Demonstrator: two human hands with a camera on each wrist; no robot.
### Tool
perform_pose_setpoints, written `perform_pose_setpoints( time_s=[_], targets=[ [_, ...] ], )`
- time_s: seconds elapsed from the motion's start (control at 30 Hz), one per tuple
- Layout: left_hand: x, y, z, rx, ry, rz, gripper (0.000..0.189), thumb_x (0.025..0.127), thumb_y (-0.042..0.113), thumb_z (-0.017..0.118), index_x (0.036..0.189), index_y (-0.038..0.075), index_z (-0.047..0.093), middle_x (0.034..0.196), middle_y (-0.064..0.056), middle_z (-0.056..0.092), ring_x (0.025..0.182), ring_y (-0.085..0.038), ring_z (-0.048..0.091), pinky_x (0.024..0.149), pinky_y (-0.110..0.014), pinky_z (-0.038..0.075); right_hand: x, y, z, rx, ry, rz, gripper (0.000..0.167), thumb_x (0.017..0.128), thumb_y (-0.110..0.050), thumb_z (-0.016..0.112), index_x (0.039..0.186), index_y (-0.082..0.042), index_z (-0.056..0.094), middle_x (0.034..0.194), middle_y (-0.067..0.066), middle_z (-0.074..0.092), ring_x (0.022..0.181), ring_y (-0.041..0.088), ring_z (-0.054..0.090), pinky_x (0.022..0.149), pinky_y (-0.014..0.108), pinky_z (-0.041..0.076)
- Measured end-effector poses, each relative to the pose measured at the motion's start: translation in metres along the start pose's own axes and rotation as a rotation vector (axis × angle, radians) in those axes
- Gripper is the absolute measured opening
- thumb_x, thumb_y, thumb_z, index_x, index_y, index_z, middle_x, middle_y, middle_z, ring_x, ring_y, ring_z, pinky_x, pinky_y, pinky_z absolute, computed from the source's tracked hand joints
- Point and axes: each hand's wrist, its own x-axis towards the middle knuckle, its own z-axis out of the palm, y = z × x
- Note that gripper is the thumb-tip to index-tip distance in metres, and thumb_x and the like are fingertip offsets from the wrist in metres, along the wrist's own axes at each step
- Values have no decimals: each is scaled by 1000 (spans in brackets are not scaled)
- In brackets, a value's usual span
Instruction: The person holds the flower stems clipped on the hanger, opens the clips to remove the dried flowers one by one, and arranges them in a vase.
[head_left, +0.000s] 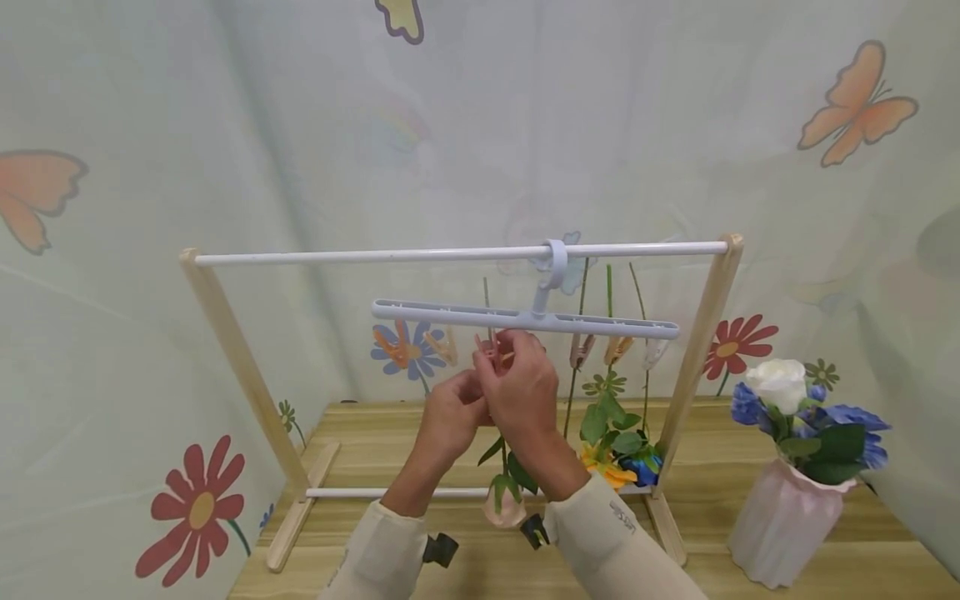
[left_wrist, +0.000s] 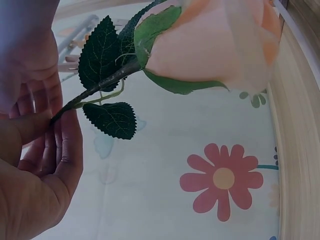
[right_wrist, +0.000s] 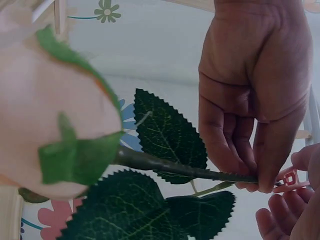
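Note:
A pale pink artificial rose (head_left: 504,508) hangs head-down below both hands. My left hand (head_left: 452,414) pinches its green stem (right_wrist: 200,172) between thumb and fingers; serrated leaves (right_wrist: 170,135) stand out between hand and bloom. Just above and to the right, my right hand (head_left: 522,387) grips a pink clothespin (right_wrist: 290,179) at the stem's end. That clothespin hangs under a light grey-blue hanger (head_left: 457,316), partly hidden by the fingers in the head view. A thin length of stem (head_left: 486,292) shows above the hanger bar.
The hanger hooks over the white rod of a wooden rack (head_left: 712,308). Orange (head_left: 393,346) and beige (head_left: 442,346) clothespins hang at left. At right, several clothespins hold upside-down flowers, including a yellow one (head_left: 609,468) and blue one (head_left: 643,468). A pink vase (head_left: 791,525) stands right.

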Motion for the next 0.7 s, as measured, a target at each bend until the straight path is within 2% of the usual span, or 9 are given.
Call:
perform_pose_setpoints(
  time_s=[0.13, 0.33, 0.47, 0.7],
  targets=[
    [0, 1, -1, 20, -4, -5, 19, 93, 11, 70, 111, 7, 73, 99, -14, 78, 81, -19, 75, 72, -36, 64, -1, 1, 2, 11, 28, -11, 25, 90, -26, 77, 102, -7, 67, 90, 7, 71, 76, 20, 71, 66, 35, 61],
    [0, 2, -1, 18, -7, -10, 19, 93, 11, 69, 111, 8, 73, 101, -13, 78, 82, -20, 76, 71, -35, 64, -2, 2, 4, -6, 58, -31, 25, 90, -26, 77, 102, -6, 67, 91, 7, 72, 75, 20, 73, 65, 35, 62],
    [0, 2, 0, 43, -2, 0, 19, 92, 11, 69, 110, 9, 74, 101, -12, 78, 83, -19, 75, 70, -33, 63, -3, 3, 5, -25, 89, -55, 24, 92, -28, 75, 101, -7, 69, 89, 8, 72, 74, 20, 74, 64, 36, 62],
    [1, -1, 1, 38, 10, 31, 22, 89, 10, 70, 110, 9, 74, 100, -14, 78, 83, -18, 75, 69, -32, 63, -3, 3, 7, -19, 130, -98, 18, 91, -21, 76, 99, -6, 70, 86, 8, 71, 73, 20, 74, 65, 36, 63]
  ],
)
